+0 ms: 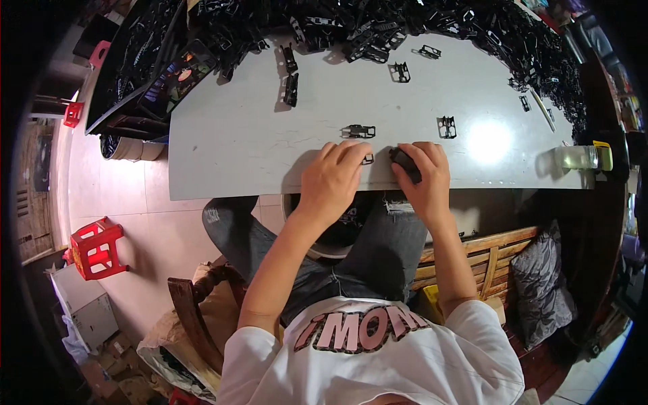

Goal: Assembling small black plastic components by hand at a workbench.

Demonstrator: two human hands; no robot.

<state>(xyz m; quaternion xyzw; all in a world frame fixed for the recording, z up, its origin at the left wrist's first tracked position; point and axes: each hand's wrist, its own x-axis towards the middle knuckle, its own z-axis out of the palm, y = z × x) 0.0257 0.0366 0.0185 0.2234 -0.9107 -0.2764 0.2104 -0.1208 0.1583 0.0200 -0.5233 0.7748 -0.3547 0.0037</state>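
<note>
Over the near edge of the light grey table (236, 135), my left hand (331, 177) is closed with its fingertips on a small black plastic part (368, 159), most of which the fingers cover. To its right, my right hand (426, 177) grips a dark, blocky plastic piece (406, 164) between thumb and fingers. A small gap separates the two hands. Just beyond my left fingers lies a black frame-shaped part (359, 131). Another black frame part (447, 127) rests past my right hand.
A heap of black plastic parts (378, 34) lines the table's far side. Several loose ones lie nearer. At the left a phone or tablet (179, 77) leans, its screen lit. A clear jar (577, 158) stands at the right edge. Below, a bucket (331, 250) sits between my legs.
</note>
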